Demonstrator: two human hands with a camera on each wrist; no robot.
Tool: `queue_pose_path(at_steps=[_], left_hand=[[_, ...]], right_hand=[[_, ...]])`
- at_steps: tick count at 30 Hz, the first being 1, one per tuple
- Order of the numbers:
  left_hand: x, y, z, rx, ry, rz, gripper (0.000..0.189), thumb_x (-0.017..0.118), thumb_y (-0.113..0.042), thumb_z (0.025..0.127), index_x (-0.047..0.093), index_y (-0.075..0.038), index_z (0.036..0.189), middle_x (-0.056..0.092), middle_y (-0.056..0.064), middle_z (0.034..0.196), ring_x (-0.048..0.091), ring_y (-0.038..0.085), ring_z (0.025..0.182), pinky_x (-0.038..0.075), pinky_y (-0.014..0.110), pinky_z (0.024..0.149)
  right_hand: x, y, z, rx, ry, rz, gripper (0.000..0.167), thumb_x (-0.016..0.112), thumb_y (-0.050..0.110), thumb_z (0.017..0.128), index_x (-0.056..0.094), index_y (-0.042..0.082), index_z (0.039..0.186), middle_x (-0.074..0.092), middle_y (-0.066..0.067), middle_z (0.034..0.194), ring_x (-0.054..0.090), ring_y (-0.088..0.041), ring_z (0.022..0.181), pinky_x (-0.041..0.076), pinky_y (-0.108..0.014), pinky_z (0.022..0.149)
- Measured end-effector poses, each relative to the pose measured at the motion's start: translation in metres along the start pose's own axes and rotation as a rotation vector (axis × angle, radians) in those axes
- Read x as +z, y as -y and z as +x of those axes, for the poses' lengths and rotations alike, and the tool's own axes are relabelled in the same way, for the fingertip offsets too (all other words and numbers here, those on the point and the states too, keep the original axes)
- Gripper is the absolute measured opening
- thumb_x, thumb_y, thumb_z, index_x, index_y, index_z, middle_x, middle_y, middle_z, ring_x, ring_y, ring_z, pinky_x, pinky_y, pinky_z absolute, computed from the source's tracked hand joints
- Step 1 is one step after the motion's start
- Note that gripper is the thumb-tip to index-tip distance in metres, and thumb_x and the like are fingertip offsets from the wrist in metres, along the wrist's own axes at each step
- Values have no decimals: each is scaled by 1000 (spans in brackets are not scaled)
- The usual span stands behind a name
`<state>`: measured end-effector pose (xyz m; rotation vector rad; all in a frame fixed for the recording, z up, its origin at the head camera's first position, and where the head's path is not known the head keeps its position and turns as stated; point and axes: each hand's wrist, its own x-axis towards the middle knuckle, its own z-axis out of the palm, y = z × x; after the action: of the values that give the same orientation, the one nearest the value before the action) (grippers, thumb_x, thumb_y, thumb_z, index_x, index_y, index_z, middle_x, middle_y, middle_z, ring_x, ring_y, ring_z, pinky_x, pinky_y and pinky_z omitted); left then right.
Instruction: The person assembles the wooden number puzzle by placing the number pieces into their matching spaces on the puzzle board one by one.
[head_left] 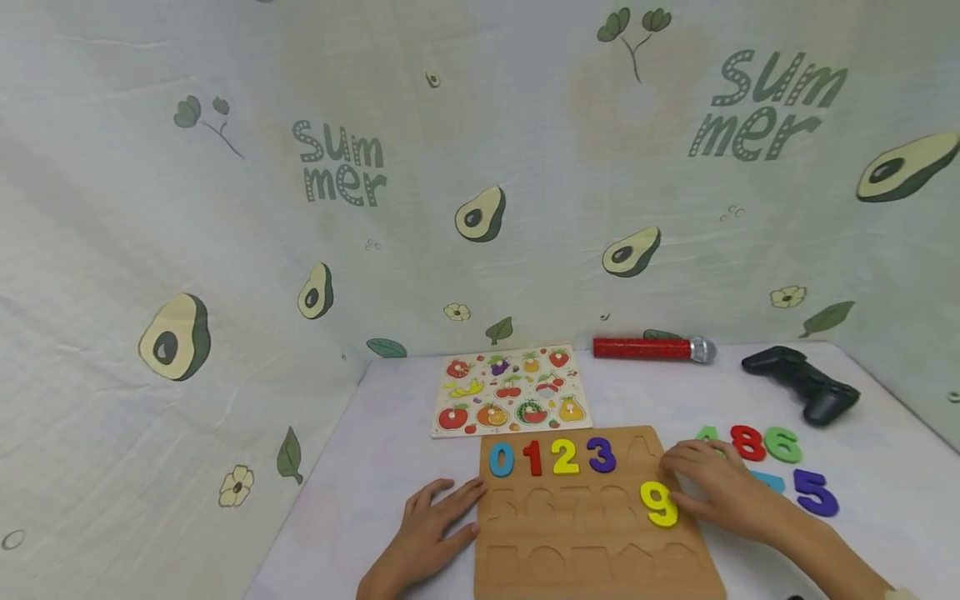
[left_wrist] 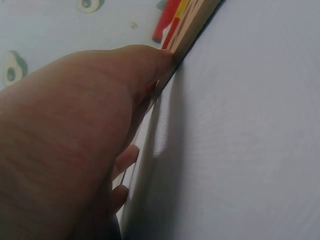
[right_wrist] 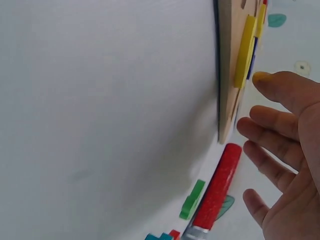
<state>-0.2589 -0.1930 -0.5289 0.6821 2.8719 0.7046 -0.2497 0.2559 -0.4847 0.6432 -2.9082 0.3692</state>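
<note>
A wooden number board [head_left: 555, 575] lies on the table, its top row holding a blue 0 [head_left: 501, 459], a red 1 [head_left: 532, 458], a yellow 2 [head_left: 565, 457] and a purple 3 [head_left: 602, 455]. On the board's right side, over the second row, sits a yellow 9 [head_left: 660, 504]. My right hand [head_left: 716, 487] hovers by it with fingers extended; in the right wrist view the thumb is close to the yellow 9 [right_wrist: 245, 52] without gripping it. My left hand [head_left: 429, 537] touches the board's left edge with spread fingers, the thumb against the wood in the left wrist view.
Right of the board lie a red 8 [head_left: 747, 443], a green 6 [head_left: 783, 445], a purple 5 [head_left: 816, 493], and a green and a blue piece partly behind my right hand. Farther back are a fruit puzzle [head_left: 487, 375], a red microphone [head_left: 641, 348] and a black game controller [head_left: 802, 383].
</note>
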Motion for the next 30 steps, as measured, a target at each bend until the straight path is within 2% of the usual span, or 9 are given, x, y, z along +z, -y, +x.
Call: queue_pose_path(at_steps=[6,11,18,24,30], left_hand=[[1,1,0,-2,0,-3,56,46,-62,99,43,-40,151,36,-23,155,26,31,141,17,64,107],[1,1,-1,-7,8,-2,56,46,-62,99,43,-41,151,36,-23,155,26,32,140,17,65,107],[0,2,0,6,-13,6,55,47,-60,99,43,-40,151,37,-23,155,26,31,140,17,64,106],[2,3,2,12,-4,-1,55,45,-61,99,42,-42,151,35,-25,155,26,30,141,16,64,107],[1,2,2,2,-4,2,56,45,-62,99,42,-42,151,35,-24,155,25,30,141,16,65,107]], right_hand=[[4,-13,-4,17,-59,-46,35,83,34,80,73,18,110,68,-1,114,56,-35,117,31,-65,96],[6,-25,-6,35,-70,-34,36,84,30,79,72,16,110,67,-4,115,54,-37,116,32,-62,92],[3,-40,-5,54,-100,-83,36,84,28,79,71,14,110,66,-9,116,52,-39,117,30,-65,94],[1,-51,-3,71,-97,-135,43,86,30,75,72,10,111,67,-12,117,52,-40,115,30,-68,94],[3,-61,3,88,-82,-135,48,86,31,75,70,8,114,65,-17,120,50,-43,116,30,-71,92]])
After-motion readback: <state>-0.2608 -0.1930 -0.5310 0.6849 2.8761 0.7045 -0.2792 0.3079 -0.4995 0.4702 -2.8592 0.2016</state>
